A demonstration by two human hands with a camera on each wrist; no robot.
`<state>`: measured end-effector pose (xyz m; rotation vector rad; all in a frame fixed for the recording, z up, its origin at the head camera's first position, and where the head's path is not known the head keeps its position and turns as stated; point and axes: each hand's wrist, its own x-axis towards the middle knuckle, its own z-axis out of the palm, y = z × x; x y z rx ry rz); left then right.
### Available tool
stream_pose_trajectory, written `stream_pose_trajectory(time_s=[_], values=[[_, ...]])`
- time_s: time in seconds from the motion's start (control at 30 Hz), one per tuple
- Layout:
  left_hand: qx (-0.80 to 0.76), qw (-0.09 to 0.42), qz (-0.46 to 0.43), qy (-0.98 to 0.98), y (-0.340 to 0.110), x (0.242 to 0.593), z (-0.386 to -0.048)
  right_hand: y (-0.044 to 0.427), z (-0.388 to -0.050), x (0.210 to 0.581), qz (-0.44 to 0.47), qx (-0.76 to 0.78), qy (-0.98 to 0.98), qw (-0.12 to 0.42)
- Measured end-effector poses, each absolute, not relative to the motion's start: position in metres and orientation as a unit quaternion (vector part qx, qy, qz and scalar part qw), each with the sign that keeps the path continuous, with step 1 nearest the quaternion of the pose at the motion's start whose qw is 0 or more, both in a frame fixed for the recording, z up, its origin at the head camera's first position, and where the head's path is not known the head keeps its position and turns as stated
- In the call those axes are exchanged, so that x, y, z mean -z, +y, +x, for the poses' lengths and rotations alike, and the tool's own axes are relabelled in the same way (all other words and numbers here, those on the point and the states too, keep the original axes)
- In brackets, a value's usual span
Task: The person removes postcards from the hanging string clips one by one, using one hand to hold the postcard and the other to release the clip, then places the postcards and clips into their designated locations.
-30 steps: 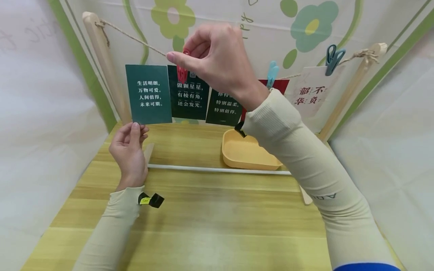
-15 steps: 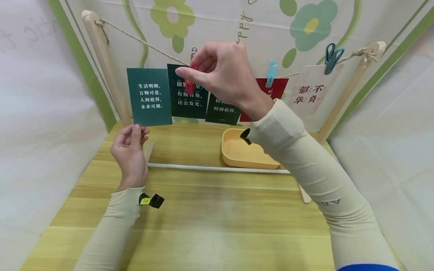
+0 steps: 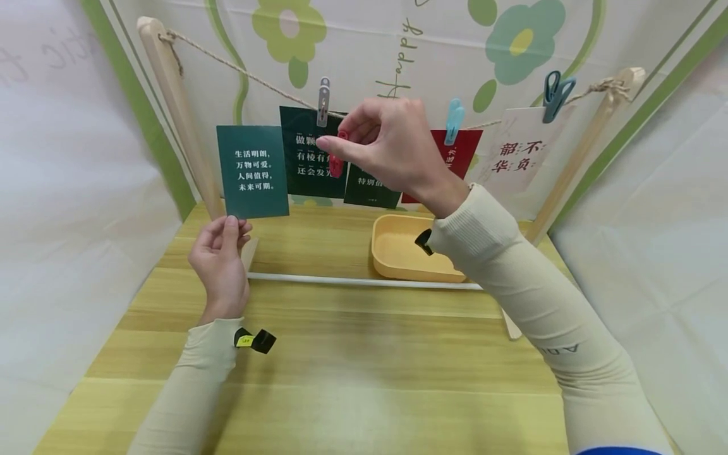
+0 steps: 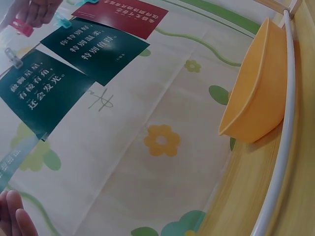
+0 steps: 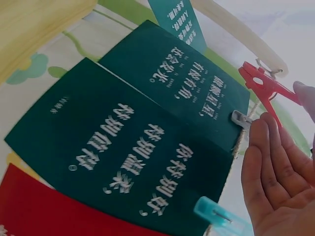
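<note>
Teal card [image 3: 254, 202]: one, beside the dark green card [image 3: 304, 184], apart from the rope [image 3: 227, 62]; lower edge pinched by the left hand [image 3: 223, 268]; slightly lower than a second ago.
Red clip [image 3: 336, 164]: one, gripped between thumb and fingers of the right hand [image 3: 398, 145], which has shifted down and rightward.
Consequence, by judgement: teal card loose, its fastening yet undone.

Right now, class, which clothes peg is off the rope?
The red peg, pinched in the right hand; the grey peg, turquoise pegs and dark teal peg grip cards along the rope.
</note>
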<state>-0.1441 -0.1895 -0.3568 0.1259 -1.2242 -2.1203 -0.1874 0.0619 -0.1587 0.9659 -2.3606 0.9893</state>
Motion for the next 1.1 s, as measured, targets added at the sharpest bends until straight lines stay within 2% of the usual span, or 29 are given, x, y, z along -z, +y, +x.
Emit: stream_pose_trajectory(time_s=[0.77,1.1], values=[[0.817,0.322,0.086,-0.471,-0.189,0.373,-0.144,0.099,-0.181,0.202,0.312,-0.340,-0.870,0.172],[0.811,0.323,0.088,-0.479,-0.189,0.384,-0.144,0.119,-0.181,0.232,0.328,-0.324,-0.872,0.166]])
